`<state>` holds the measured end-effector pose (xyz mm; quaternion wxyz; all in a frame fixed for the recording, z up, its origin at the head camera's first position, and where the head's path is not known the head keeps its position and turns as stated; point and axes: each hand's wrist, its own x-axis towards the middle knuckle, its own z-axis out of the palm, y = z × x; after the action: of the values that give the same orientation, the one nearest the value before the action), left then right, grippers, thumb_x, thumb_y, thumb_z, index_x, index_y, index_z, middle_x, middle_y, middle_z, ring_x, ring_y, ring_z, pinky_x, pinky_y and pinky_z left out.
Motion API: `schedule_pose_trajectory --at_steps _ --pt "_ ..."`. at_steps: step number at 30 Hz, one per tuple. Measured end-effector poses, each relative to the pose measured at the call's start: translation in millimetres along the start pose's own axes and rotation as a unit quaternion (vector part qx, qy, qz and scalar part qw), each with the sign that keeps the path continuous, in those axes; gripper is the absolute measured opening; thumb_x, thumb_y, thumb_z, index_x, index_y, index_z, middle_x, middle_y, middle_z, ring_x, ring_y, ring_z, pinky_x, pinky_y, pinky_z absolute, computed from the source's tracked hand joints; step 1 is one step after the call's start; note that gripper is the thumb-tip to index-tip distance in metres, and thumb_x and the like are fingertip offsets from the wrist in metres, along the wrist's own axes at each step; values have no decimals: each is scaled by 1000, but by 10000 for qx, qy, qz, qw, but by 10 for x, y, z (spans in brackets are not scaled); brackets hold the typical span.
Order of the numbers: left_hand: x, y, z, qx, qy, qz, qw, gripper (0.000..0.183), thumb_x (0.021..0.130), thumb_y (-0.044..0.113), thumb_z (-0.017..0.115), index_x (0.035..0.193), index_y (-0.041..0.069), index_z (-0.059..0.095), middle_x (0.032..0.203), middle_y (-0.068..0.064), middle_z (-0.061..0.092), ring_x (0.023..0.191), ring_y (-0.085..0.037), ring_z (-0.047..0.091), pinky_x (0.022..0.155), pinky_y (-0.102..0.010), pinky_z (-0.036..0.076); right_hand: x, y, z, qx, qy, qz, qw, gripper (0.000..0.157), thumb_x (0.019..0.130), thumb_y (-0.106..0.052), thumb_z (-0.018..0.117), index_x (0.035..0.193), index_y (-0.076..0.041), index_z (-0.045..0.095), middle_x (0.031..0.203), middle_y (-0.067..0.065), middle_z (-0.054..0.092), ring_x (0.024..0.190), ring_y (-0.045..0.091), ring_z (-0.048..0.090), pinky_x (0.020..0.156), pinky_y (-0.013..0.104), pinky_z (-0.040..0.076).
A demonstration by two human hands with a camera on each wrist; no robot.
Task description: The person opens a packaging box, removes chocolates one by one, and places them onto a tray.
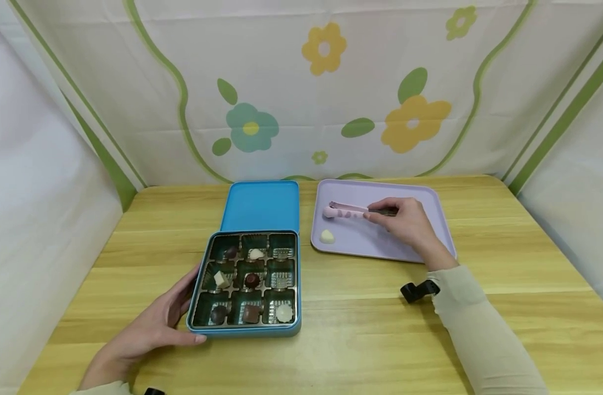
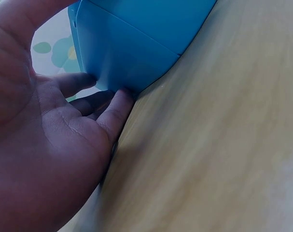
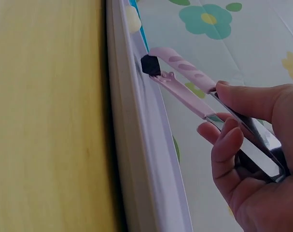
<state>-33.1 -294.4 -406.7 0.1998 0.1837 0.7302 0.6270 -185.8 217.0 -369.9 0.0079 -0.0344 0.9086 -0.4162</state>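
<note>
The right hand [image 1: 405,219] grips a pair of pink tongs [image 1: 348,213] by their metal end, thumb on one arm and fingers on the other. Between the tips sits a dark morsel [image 3: 150,65]. I find it over the left part of a lilac tray [image 1: 415,195] near the bench's far edge; whether it touches the tray I cannot tell. A white piece [image 1: 327,236] lies on the tray at its near left corner.

The left hand [image 1: 158,323] holds a blue tin [image 1: 252,332] at its near left corner, thumb along the near side, fingertips against the left side. The tin stands left of the middle of the bench [image 1: 360,340], lined with nine compartments. Far row: a dark piece at left, a pale piece [image 1: 256,254] in the middle. Middle row: a cream block [image 1: 221,280] at left, a brown rosette [image 1: 252,280] at centre. Near row, left to right: a dark round [image 1: 219,315], a brown square [image 1: 251,314] and a white round [image 1: 283,313]. A blue lid [image 1: 261,206] lies directly beyond the tin, reaching toward the bench's far edge. Flowered cloth [image 1: 291,55] hangs behind that edge.
</note>
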Motion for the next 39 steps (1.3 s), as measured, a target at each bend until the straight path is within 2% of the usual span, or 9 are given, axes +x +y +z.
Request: schedule_pose_trajectory --at_steps 4,13,22,29,36,39 --pt "2 6 -1 -1 25 -77 10000 119 87 -6 81 176 21 5 180 -26 -2 145 11 43 110 -13 43 1 -6 -11 -67 -62 2 10000 34 96 -39 83 118 -13 83 121 12 80 86 15 67 69 24 54" --pt "2 1 -12 -14 53 -95 9999 120 87 -7 81 176 22 6 179 -29 -4 144 12 44 110 -13 44 12 -7 -19 53 -27 65 10000 37 96 -41 83 120 -13 82 125 12 79 87 16 66 68 25 55" --pt "-2 3 -24 -80 73 -196 9997 119 88 -6 80 176 24 6 179 -28 -2 144 11 45 110 -13 44 12 3 -78 120 49 145 9998 39 97 -42 81 122 -12 81 127 12 78 96 18 66 73 24 54" --pt "-6 -10 -28 14 89 -109 9999 119 87 -7 81 175 25 8 179 -29 -2 145 11 43 111 -12 43 16 14 -58 222 24 154 9996 38 96 -42 82 120 -11 82 120 12 79 84 13 65 68 25 55" --pt "12 -17 -25 11 54 -78 10000 119 87 -6 81 176 25 7 179 -28 -3 146 11 43 110 -13 44 21 13 -30 246 -110 206 9994 37 96 -41 82 119 -11 82 114 12 79 81 21 67 64 27 56" --pt "23 -18 -32 -16 55 -70 10000 119 87 -7 81 176 25 8 179 -28 -2 146 11 43 110 -13 44 28 10 -26 240 -90 170 9995 36 97 -40 81 119 -11 82 114 12 80 81 19 67 65 27 55"
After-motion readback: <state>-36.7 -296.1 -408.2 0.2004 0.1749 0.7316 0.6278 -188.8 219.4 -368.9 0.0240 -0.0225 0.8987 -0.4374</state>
